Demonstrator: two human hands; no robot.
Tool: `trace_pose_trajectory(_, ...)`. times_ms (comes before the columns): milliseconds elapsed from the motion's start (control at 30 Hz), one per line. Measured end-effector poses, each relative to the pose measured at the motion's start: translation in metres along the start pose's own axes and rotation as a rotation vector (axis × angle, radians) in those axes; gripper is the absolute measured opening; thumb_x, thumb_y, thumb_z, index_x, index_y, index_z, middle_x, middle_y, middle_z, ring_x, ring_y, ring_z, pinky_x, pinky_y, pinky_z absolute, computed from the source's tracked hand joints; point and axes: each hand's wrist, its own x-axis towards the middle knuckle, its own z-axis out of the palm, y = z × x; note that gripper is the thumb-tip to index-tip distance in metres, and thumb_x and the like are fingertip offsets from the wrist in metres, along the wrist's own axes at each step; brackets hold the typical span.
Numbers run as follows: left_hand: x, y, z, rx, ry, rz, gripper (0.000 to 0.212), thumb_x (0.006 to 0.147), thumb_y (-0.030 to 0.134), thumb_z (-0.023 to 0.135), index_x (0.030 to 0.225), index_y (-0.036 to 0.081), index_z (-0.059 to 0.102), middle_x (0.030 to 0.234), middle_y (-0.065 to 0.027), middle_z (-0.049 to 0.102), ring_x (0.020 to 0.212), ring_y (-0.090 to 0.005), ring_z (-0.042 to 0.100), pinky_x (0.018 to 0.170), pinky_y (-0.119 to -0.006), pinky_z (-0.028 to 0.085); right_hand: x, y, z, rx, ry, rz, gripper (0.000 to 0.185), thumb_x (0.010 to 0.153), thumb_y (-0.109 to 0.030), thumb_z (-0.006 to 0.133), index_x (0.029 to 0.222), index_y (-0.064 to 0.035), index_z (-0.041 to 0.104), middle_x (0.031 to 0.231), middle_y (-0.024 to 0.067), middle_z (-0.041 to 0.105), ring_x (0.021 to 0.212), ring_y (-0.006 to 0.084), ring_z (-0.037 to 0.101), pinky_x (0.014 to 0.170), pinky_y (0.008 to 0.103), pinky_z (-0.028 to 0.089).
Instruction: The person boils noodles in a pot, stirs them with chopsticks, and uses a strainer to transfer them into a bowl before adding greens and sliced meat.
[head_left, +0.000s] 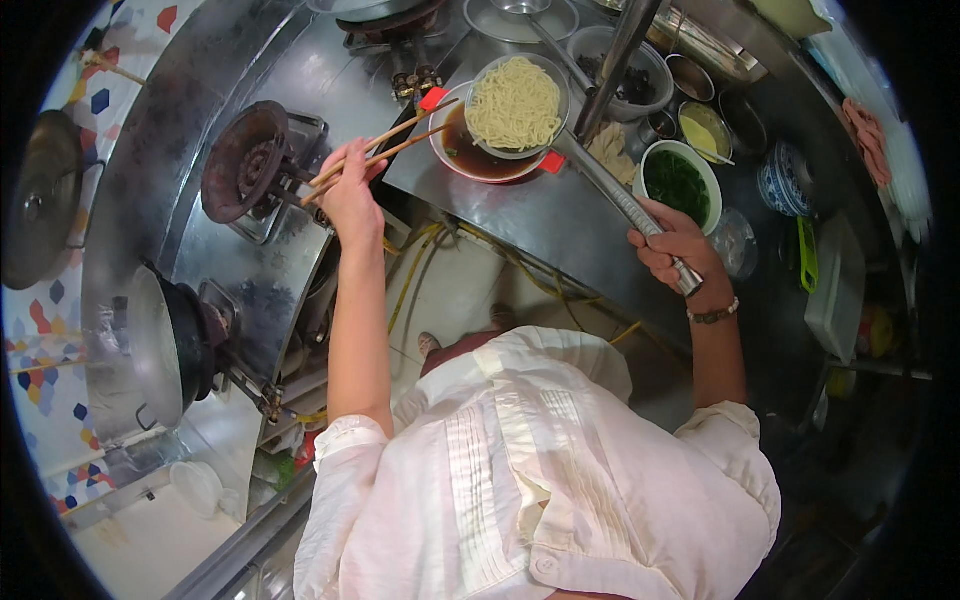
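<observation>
My left hand grips a pair of long wooden chopsticks, their tips over the left side of a bowl. That white bowl with red handles holds dark brown broth. My right hand is closed around the metal handle of a strainer. Pale noodles fill the strainer's round head, which is over the bowl and hides much of the broth. Whether the strainer touches the bowl's rim, I cannot tell. Just beyond my right hand stands a white bowl of dark green leaves.
Gas burners line the left counter, with a large wok farther down. A tub of dark food, a bowl of yellow contents and a crumpled cloth sit at the back right. A slanting metal pole rises there. Yellow hoses run below.
</observation>
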Motion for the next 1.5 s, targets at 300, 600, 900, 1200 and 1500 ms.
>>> trace_pose_trajectory(300, -0.001, -0.019, 0.025, 0.09, -0.066, -0.135, 0.021, 0.085, 0.012, 0.061, 0.095, -0.006, 0.061, 0.084, -0.014, 0.063, 0.065, -0.0167, 0.061, 0.051, -0.025, 0.055, 0.011, -0.012, 0.023, -0.39, 0.051, 0.001, 0.056, 0.08, -0.001, 0.051, 0.133, 0.0007, 0.034, 0.065, 0.0024, 0.046, 0.046, 0.0071, 0.041, 0.039, 0.0214, 0.035)
trace_pose_trajectory(600, -0.008, -0.029, 0.014, 0.085, 0.023, -0.155, 0.02, 0.085, 0.011, 0.061, 0.095, -0.006, 0.059, 0.086, -0.0145, 0.063, 0.068, -0.02, 0.063, 0.055, -0.029, 0.057, 0.006, -0.011, 0.037, -0.534, 0.101, -0.068, 0.059, 0.079, 0.001, 0.049, 0.135, 0.0008, 0.032, 0.063, 0.0014, 0.046, 0.042, 0.0078, 0.042, 0.039, 0.0229, 0.036)
trace_pose_trajectory(900, -0.013, -0.009, 0.006, 0.117, -0.051, -0.127, 0.018, 0.084, 0.01, 0.062, 0.092, -0.006, 0.059, 0.083, -0.0143, 0.063, 0.067, -0.0199, 0.063, 0.056, -0.029, 0.056, -0.028, -0.019, 0.054, -0.766, 0.119, -0.098, 0.067, 0.075, 0.002, 0.049, 0.139, -0.0014, 0.027, 0.07, 0.0006, 0.047, 0.042, 0.006, 0.041, 0.037, 0.0215, 0.037)
trace_pose_trajectory(1200, -0.004, -0.008, 0.029, 0.361, -0.136, 0.028, 0.016, 0.083, 0.011, 0.064, 0.091, -0.004, 0.064, 0.084, -0.0078, 0.063, 0.072, -0.0125, 0.06, 0.063, -0.023, 0.052, -0.049, 0.015, 0.048, -1.184, 0.251, -0.398, 0.069, 0.07, 0.003, 0.051, 0.136, -0.0018, 0.034, 0.089, 0.0124, 0.055, 0.067, 0.0142, 0.044, 0.067, 0.0232, 0.041)
trace_pose_trajectory(1500, -0.022, -0.027, 0.05, 0.232, -0.264, -0.108, 0.017, 0.085, 0.011, 0.061, 0.094, -0.003, 0.064, 0.088, -0.0114, 0.064, 0.077, -0.0167, 0.063, 0.069, -0.027, 0.054, -0.05, 0.027, 0.042, -0.887, 0.327, -0.292, 0.07, 0.071, 0.002, 0.052, 0.138, -0.0068, 0.033, 0.08, 0.002, 0.048, 0.068, 0.0086, 0.044, 0.065, 0.0219, 0.041)
